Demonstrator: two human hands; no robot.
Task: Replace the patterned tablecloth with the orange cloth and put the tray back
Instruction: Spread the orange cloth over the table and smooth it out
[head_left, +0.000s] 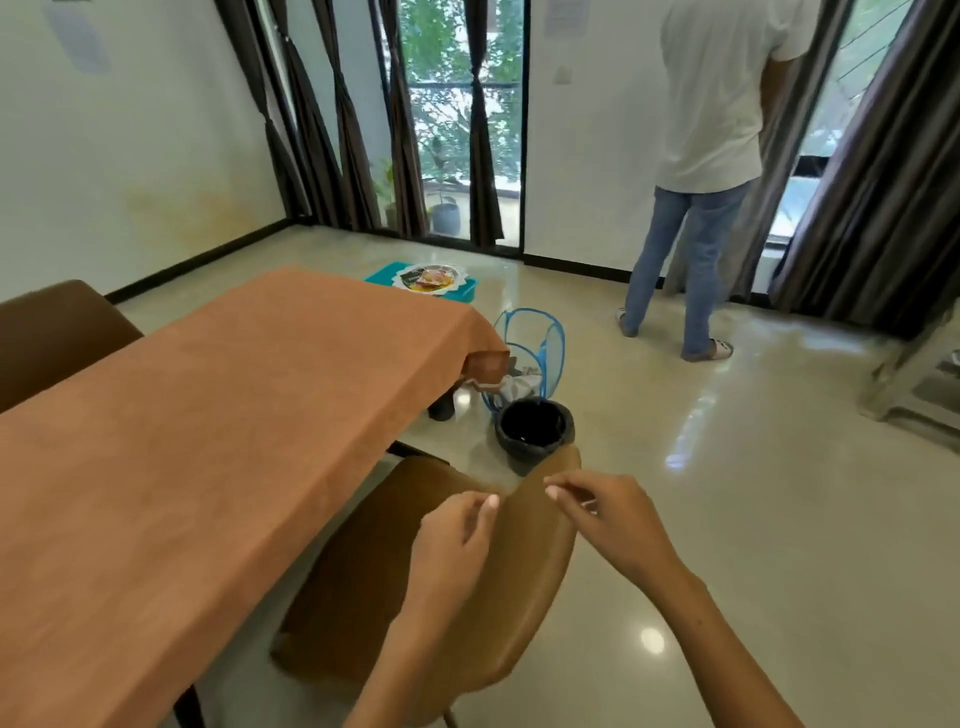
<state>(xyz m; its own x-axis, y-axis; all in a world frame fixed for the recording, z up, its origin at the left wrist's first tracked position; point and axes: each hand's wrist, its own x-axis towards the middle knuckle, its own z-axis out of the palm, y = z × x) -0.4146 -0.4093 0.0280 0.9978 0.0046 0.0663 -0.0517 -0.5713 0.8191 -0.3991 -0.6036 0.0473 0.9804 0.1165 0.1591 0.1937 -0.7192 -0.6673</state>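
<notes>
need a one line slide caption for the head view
Orange cloth covers the table; both empty hands, left hand and right hand, hover above a brown chair; the tray sits beyond the table.

Brown chair (431, 582), seat tucked partly under the table at 6 o'clock; second brown chair (57, 332) at 9 o'clock. Black bin (535, 428) on the floor at centre, blue mesh basket (535, 343) just behind it. Standing person (711, 171) at 1 o'clock, beside dark curtains (878, 197).
</notes>
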